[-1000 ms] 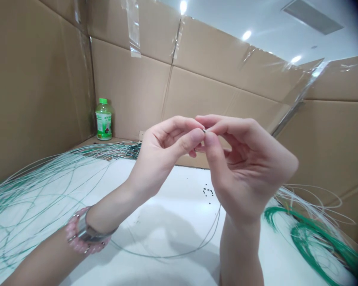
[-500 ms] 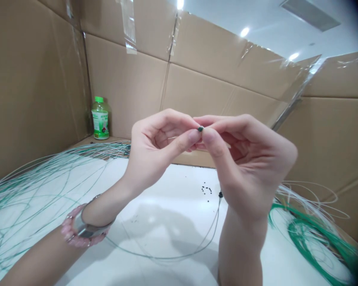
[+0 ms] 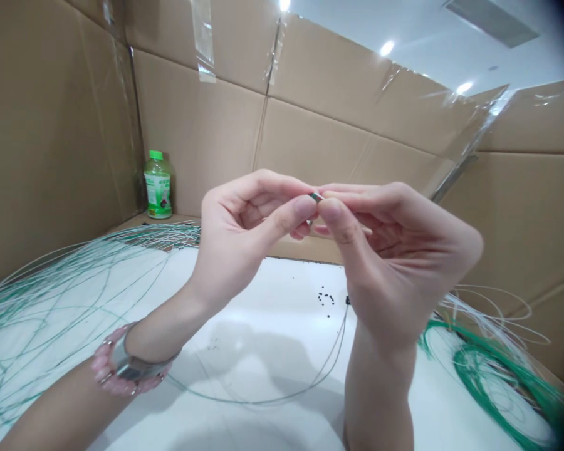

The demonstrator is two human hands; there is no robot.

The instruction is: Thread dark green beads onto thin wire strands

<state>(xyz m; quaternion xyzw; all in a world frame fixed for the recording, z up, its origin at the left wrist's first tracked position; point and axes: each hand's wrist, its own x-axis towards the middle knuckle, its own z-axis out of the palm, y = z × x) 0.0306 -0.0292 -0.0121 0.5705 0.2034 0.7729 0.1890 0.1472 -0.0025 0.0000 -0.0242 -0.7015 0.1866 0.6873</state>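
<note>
Pink beads [image 3: 104, 366] and a silver band [image 3: 132, 358] are worn on the left wrist. A thin wire [image 3: 258, 401] is looped across the white table [image 3: 267, 294] between the forearms; a small black plug [image 3: 348, 300] is seen at its far end, partly hidden by the right hand [image 3: 390, 257].

Both hands are raised above the table, fingertips together. By the left hand [image 3: 239, 241], a tiny green piece [image 3: 314, 196] is pinched between thumb and forefinger, the other fingers loosely curled. By the right hand, a pale tip [image 3: 321, 197] just beside the green is gripped the same way, its remaining fingers folded inward. Whether piece and tip are joined cannot be told.

To the right, a green coil [image 3: 461, 366] is laid near white strands [image 3: 512, 316]. Black bits [image 3: 331, 299] are scattered beyond the hands. On the left, green and white wires [image 3: 66, 275] are spread in a tangle.

Farther off, a green-capped bottle [image 3: 158, 191] is stood upright in the corner. The space is enclosed by cardboard [image 3: 319, 144], its seams taped. Lamps [image 3: 386, 48] are set in the ceiling [image 3: 427, 37].
</note>
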